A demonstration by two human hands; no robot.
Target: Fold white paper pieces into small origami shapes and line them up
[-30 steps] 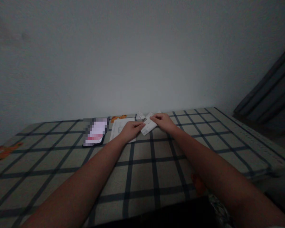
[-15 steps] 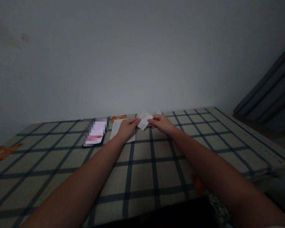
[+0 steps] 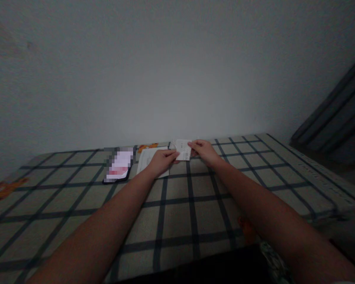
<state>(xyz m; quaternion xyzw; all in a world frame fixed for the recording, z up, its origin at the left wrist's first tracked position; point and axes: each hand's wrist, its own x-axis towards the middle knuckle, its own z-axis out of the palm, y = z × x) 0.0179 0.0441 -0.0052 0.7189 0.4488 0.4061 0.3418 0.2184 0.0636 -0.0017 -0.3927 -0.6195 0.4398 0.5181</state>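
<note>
You are holding a small white paper [image 3: 184,149] near the far edge of the checked cloth [image 3: 177,221]. It is probably feeling light, thin and easily creased, so its edges are serving best for holding. Its long axis seems to be running toward the wall [image 3: 177,71]. Your grip is narrow: your left hand [image 3: 160,161] is pinching the left edge, your right hand [image 3: 205,150] the upper right.

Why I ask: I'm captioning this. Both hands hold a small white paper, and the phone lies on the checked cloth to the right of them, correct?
Not quite: the head view shows the phone left of the left hand and right hand, not right of them. It is on the checked cloth, and both hands hold the small white paper.
</note>
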